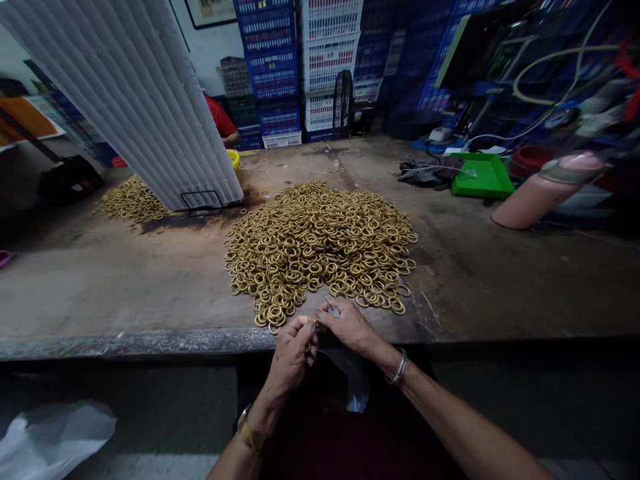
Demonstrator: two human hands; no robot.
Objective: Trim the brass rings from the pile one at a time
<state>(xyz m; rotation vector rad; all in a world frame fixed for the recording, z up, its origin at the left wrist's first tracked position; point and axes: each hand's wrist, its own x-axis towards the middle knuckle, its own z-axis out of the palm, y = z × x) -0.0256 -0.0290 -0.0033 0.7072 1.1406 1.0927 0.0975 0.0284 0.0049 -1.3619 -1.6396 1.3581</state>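
A broad heap of brass-coloured rings (320,240) lies on the worn table (465,280). In front of it, at the table's near edge, my left hand (295,347) is closed on a ring, which shows only in part between the fingers. My right hand (347,323) almost touches the left one and pinches a thin pointed tool (328,303); most of the tool is hidden by the fingers. A few rings lie on the tabletop just beyond both hands.
A tall ribbed white panel (150,100) stands on the left, beside a smaller ring pile (133,200). A person's red sleeve (219,117) shows behind it. At the right are a green tray (481,175) and a pink bottle (543,190). Stacked crates (330,63) stand behind.
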